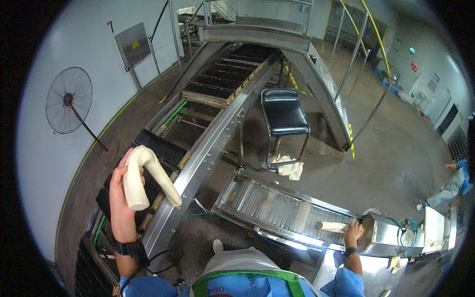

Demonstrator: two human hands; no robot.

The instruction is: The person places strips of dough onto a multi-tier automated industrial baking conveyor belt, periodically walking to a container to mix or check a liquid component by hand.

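Observation:
My left hand grips a long, limp, cream dough roll, bent in an upside-down U, over a sloped conveyor with dark slats and a steel side rail. At lower right, my right hand is closed on another short dough roll at the end of a steel conveyor with a textured belt, beside a boxy steel machine head with teal hoses.
A black stool with a cream cloth stands ahead. A wire fan is at left. A steel step bridge with railings crosses the conveyor. A co-worker and a white board are at right.

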